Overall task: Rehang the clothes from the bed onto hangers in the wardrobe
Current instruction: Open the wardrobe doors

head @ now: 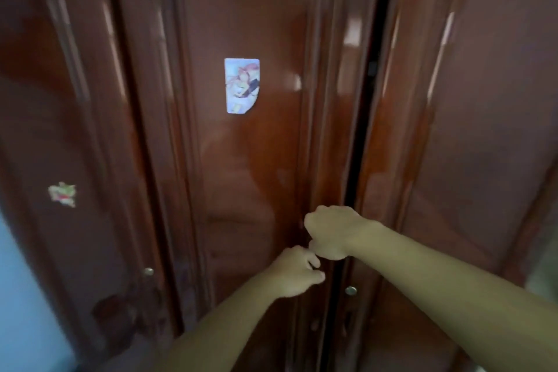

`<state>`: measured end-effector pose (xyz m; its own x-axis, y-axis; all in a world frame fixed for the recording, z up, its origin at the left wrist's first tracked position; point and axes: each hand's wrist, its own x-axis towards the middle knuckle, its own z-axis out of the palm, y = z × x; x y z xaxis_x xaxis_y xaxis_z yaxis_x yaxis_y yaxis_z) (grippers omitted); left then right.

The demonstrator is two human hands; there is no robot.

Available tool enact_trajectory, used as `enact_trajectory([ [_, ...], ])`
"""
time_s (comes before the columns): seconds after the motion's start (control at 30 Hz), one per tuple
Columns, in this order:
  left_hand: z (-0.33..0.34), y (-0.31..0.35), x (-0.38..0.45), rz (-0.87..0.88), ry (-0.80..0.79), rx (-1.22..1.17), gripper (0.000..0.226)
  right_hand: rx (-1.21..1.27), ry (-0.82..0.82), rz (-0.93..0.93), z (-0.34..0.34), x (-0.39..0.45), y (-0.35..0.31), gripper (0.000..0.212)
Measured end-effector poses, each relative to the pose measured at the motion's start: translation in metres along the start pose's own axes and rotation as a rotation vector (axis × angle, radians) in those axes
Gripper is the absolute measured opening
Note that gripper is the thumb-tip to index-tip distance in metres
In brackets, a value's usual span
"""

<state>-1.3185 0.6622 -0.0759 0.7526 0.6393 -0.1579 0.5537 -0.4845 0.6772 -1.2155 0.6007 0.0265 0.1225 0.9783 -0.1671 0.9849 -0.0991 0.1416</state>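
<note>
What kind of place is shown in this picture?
Probably a bedroom at home, seen close up. A tall glossy wooden wardrobe fills the view, its doors slightly ajar. Worn stickers are on the doors, and both hands, left hand and right hand, are at the door edge.

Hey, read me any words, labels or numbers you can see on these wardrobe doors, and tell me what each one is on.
No readable text anywhere in this view.
Sticker on the middle door: a pale picture in pinks and blues, too blurred to show any lettering.
Small sticker on the left door: torn and blurred, nothing legible.
Round knobs: plain metal, no markings visible.
</note>
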Motion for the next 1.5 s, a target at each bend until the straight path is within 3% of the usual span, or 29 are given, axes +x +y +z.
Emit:
enact_trajectory([
  [0.1, 0.035, 0.019, 0.013, 0.074, -0.008, -0.118, 0.043, -0.224, 0.064, 0.013, -0.006, -0.028, 0.006, 0.008],
  [0.17, 0.052, 0.03, 0.021, 0.113, 0.118, -0.162, 0.026, -0.341, 0.061, 0.01, -0.005, -0.035, 0.01, 0.006],
  [0.23, 0.065, 0.037, 0.025, 0.076, 0.283, -0.081, 0.014, -0.5, 0.002, 0.006, 0.0, -0.039, 0.012, 0.022],
  [0.33, 0.09, 0.044, 0.017, 0.041, 0.421, -0.057, 0.023, -0.67, -0.062, 0.019, 0.009, -0.039, 0.013, 0.049],
  [0.5, 0.12, 0.054, 0.016, -0.041, 0.491, -0.386, 0.06, -0.793, -0.035, -0.025, 0.018, -0.045, 0.026, 0.056],
  [0.67, 0.122, 0.058, 0.012, -0.096, 0.557, -0.438, 0.047, -0.938, 0.039, -0.063, 0.031, -0.055, 0.031, 0.052],
  [0.77, 0.132, 0.052, 0.002, -0.07, 0.574, -0.437, 0.035, -0.952, 0.085, -0.087, 0.033, -0.065, 0.032, 0.047],
  [1.03, 0.17, 0.034, -0.035, 0.069, 0.533, -0.597, 0.034, -0.904, 0.257, -0.205, 0.054, -0.131, 0.033, 0.034],
  [1.17, 0.182, 0.046, -0.061, 0.131, 0.536, -0.429, 0.035, -0.853, 0.308, -0.183, 0.067, -0.166, 0.033, 0.021],
  [1.27, 0.186, 0.063, -0.088, 0.22, 0.546, -0.26, 0.036, -0.808, 0.32, -0.18, 0.077, -0.202, 0.031, 0.027],
  [1.37, 0.199, 0.076, -0.11, 0.349, 0.544, -0.228, 0.038, -0.781, 0.326, -0.136, 0.083, -0.24, 0.031, 0.038],
  [1.5, 0.229, 0.088, -0.118, 0.511, 0.522, -0.243, 0.038, -0.764, 0.316, -0.096, 0.103, -0.284, 0.04, 0.025],
])
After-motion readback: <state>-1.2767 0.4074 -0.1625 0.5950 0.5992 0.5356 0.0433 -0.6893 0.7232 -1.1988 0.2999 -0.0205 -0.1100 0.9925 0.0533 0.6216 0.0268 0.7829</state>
